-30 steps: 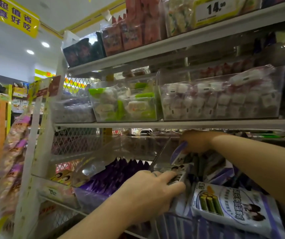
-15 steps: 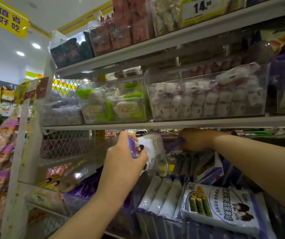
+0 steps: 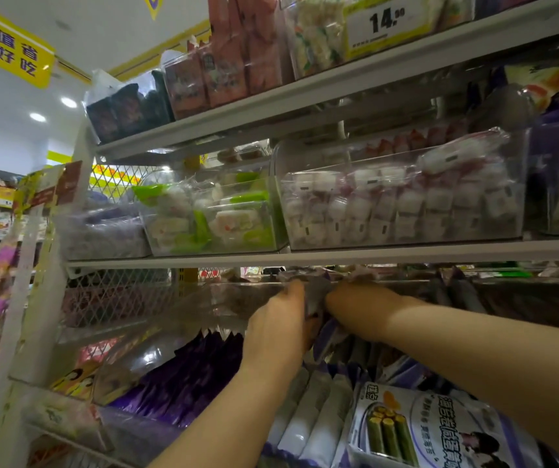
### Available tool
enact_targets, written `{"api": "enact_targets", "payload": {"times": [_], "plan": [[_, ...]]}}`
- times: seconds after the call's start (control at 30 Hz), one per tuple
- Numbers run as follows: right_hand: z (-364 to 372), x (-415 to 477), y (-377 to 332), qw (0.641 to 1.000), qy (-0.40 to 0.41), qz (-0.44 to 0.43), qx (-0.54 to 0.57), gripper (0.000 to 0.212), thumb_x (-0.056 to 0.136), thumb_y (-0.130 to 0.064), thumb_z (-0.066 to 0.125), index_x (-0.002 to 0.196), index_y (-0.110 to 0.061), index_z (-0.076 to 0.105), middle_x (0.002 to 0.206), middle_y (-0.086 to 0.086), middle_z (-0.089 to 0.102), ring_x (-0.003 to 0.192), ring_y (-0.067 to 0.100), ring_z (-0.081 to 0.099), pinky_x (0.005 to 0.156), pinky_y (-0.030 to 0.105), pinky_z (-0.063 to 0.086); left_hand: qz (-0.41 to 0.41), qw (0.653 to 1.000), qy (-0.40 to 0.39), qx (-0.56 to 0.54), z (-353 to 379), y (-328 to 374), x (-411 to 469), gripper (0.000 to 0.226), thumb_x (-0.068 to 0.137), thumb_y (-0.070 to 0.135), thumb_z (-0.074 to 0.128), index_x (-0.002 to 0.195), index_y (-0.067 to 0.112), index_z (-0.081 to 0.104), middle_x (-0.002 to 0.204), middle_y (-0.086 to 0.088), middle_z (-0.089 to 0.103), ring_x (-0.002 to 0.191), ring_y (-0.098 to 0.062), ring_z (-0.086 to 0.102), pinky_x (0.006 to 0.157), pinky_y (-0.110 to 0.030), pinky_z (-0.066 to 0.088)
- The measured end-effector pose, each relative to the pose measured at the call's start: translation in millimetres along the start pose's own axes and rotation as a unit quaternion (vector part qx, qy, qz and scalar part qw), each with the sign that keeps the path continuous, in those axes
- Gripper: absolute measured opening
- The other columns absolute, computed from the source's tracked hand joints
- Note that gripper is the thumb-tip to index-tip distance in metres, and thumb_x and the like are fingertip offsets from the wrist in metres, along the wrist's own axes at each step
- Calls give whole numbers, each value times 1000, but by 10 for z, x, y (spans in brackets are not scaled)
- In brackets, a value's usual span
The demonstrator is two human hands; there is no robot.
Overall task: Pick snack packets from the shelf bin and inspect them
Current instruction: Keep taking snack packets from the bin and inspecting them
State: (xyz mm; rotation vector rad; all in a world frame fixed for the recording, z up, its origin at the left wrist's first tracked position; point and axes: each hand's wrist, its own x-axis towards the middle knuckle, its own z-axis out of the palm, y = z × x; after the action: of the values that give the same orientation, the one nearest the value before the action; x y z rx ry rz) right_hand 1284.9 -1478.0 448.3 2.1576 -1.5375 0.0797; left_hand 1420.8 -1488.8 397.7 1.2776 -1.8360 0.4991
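Bare left grip point(image 3: 276, 329) and right grip point(image 3: 359, 309) on bare forearms point(image 3: 474, 352).

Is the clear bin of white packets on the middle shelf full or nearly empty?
Full: white packets fill the clear bin to its rim.

A blurred grey-purple snack packet point(image 3: 317, 295) is up at the back of the clear shelf bin point(image 3: 237, 300), above white packets point(image 3: 308, 420) standing on edge in a row.

Blurred, half-hidden snack packet point(image 3: 317, 297)
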Motion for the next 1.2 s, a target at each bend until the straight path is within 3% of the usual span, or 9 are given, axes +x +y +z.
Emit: {"api": "enact_targets", "payload": {"times": [0.17,0.27,0.4,0.5,0.67,0.8,0.87,1.03,1.2], "plan": [[-2,16,76,999,-33,-22,17,23,95,-9,51,116,-5,61,117,13,62,104,27,60,82,31,46,22,987,-141,76,134,23,352,40,94,14,59,129,9,41,117,-15,64,105,-36,63,79,-41,51],[-22,-40,197,997,-61,-36,12,24,94,-21,56,113,-7,63,113,10,65,95,23,60,83,32,49,78,983,-101,135,160,-10,394,36,94,22,59,125,11,46,109,-12,68,99,-34,66,71,-34,43],[-128,-161,329,997,-66,-35,37,30,96,-29,51,120,-17,63,119,4,64,102,22,60,90,33,49,114,986,-52,108,212,-19,431,39,92,37,61,122,13,50,110,-10,69,100,-31,66,85,-35,45],[-189,-255,394,996,-71,-27,50,31,99,-29,44,124,-23,62,125,-2,62,107,19,58,96,35,47,132,987,-36,90,255,-14,450,44,91,41,60,124,15,50,113,-11,69,102,-31,65,85,-34,46],[-171,-452,455,992,-120,-24,38,32,100,-39,42,117,-22,64,110,-3,64,90,14,57,81,29,46,163,971,-37,172,244,4,463,48,92,42,59,131,16,50,118,-10,67,106,-31,63,85,-35,47],[-145,-537,500,991,-116,-19,59,37,101,-46,37,115,-24,63,101,-8,62,84,10,55,73,25,41,203,949,-125,206,181,-46,465,41,96,38,52,130,16,52,119,-11,66,104,-31,64,77,-33,45],[-136,-576,540,991,-108,-12,82,37,100,-49,36,110,-26,64,91,-12,59,80,6,54,70,22,40,190,949,-187,167,109,-73,499,37,97,41,46,123,18,58,120,-11,64,104,-30,62,80,-32,46],[-93,-639,621,990,-80,-1,116,41,98,-55,35,110,-29,64,78,-18,51,72,-2,47,66,19,36,169,960,-223,31,226,74,426,30,99,36,43,123,23,56,120,-7,63,98,-23,61,80,-32,47],[-59,-657,637,990,-59,-12,129,43,99,-54,35,99,-23,65,73,-15,50,68,-2,46,69,23,37,157,944,-270,103,535,160,380,32,98,21,49,129,14,52,127,-10,60,114,-26,58,96,-35,45]]}}
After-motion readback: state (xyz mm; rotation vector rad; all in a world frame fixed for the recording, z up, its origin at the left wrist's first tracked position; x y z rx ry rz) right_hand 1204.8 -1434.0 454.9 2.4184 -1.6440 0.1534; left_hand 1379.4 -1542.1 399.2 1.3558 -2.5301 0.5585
